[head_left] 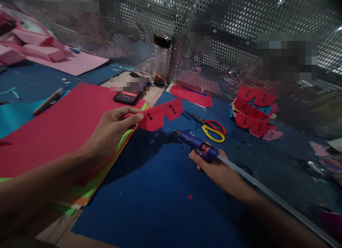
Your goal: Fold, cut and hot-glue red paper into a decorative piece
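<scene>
My left hand (117, 125) pinches one end of a folded red paper cutout (157, 116) between thumb and fingers. Small black squares mark its two flaps, and it is held above the blue work surface. My right hand (213, 164) is wrapped round a blue hot glue gun (197, 143), whose nozzle points up and left, just below the paper cutout and apart from it. A long clear glue stick (256, 182) sticks out of the gun's back and runs over my forearm. Scissors (213, 130) with red and yellow handles lie beyond the gun.
Stacked coloured paper sheets (66, 123) lie at left with a phone (129, 95) at their far edge. A lidded jar (161, 59) stands against the perforated metal screen (240, 27). Similar red cutouts (253, 112) are piled at right. Pink paper pieces (42, 50) lie far left.
</scene>
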Available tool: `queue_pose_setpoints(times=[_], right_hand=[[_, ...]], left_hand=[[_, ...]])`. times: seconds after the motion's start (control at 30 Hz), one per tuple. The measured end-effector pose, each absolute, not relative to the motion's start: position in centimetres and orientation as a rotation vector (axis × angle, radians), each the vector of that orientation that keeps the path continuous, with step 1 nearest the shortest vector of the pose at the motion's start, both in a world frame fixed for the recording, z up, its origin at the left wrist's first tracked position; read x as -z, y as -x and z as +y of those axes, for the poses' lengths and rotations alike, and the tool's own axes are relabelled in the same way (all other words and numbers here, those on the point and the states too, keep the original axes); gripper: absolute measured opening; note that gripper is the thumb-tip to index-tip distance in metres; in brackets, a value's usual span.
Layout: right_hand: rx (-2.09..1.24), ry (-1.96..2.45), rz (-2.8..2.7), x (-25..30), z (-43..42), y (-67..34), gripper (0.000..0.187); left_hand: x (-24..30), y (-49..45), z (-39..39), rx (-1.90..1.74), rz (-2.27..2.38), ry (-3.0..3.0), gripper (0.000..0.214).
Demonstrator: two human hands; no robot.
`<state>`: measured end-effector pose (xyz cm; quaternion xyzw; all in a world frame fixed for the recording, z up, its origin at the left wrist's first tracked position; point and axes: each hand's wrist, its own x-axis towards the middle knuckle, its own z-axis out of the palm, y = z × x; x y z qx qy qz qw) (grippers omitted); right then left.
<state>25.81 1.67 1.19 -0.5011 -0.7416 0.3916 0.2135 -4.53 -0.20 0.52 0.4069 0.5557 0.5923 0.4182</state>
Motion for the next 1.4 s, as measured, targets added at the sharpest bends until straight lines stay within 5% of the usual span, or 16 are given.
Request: queue_pose_setpoints(times=[1.4], right_hand=[[-1.216, 1.169, -2.214, -1.8, 0.7, -25.1, 0.032]], left_hand=[[-0.2, 2.7, -1.1, -1.241, 1.286, -1.205, 0.019]])
